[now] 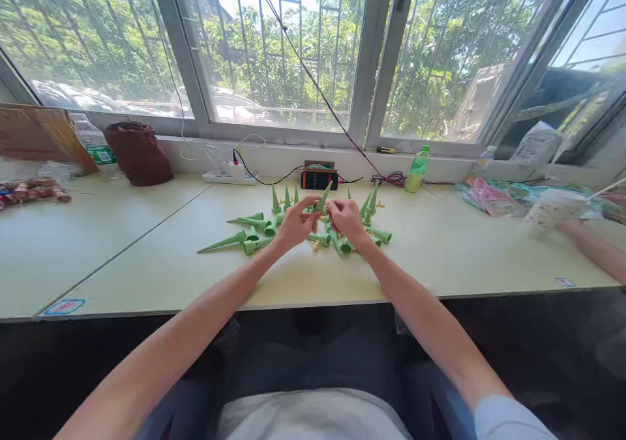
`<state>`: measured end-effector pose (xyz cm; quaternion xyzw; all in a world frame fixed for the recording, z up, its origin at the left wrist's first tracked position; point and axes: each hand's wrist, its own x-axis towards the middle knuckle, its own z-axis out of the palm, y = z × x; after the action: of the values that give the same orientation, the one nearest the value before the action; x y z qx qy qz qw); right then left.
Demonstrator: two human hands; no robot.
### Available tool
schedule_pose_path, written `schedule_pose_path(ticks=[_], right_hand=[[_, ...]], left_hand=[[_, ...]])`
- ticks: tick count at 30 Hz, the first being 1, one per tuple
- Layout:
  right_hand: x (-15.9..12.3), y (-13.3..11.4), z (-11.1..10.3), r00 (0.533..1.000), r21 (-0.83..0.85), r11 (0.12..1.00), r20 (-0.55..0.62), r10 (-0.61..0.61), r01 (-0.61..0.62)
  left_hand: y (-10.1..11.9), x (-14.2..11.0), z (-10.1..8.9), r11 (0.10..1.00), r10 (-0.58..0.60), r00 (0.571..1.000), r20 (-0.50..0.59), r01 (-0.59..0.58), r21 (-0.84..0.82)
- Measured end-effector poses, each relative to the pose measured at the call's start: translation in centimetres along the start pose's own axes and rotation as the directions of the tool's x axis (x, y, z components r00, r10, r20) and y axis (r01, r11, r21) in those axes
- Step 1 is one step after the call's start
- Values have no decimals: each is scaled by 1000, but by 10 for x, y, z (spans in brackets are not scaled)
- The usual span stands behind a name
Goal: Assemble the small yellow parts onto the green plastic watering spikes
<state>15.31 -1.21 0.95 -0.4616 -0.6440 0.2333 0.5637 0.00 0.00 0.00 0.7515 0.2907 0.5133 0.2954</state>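
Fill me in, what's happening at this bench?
A person's left hand holds a green cone over the table, its tip pointing up; the right hand is close beside it, fingertips pinched. More green cones lie or stand around both hands, with small yellow pieces among them. A phone is propped behind. Another person's arm reaches in at the far right.

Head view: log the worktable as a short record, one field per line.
Left hand: holds a green cone, tip up
Right hand: beside that cone; contents unclear
Loose cones: around the hands, some upright, some lying
Small yellow pieces: among the cones
Behind: dark device with lit display
Right: green-capped bottle; another person's arm
Left: brown bag
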Motion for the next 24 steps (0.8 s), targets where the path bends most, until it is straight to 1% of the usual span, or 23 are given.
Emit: schedule_pose_path(ticks=[3,6,10,14,19,24], right_hand=[[0,2,0,1000,-4,1000,5,31,-31],[0,1,1,998,19,998,25,58,-58],[-2,-4,1,997,46,998,67,45,-48],[-4,-9,1,995,-36,999,100,32,-28],[-4,-7,3,997,-210,976,61,-40,52],[-4,-5,3,993,-280,953,36,-110,115]], left_hand=[[3,-1,0,999,-26,1000,-13,27,24],[6,-1,1,996,-84,996,-25,84,32],[4,-1,2,987,-159,987,-36,159,6],[2,0,0,984,-174,985,3,174,-39],[4,-2,-3,976,-198,980,23,199,-86],[10,-3,-1,980,-190,982,18,190,-64]])
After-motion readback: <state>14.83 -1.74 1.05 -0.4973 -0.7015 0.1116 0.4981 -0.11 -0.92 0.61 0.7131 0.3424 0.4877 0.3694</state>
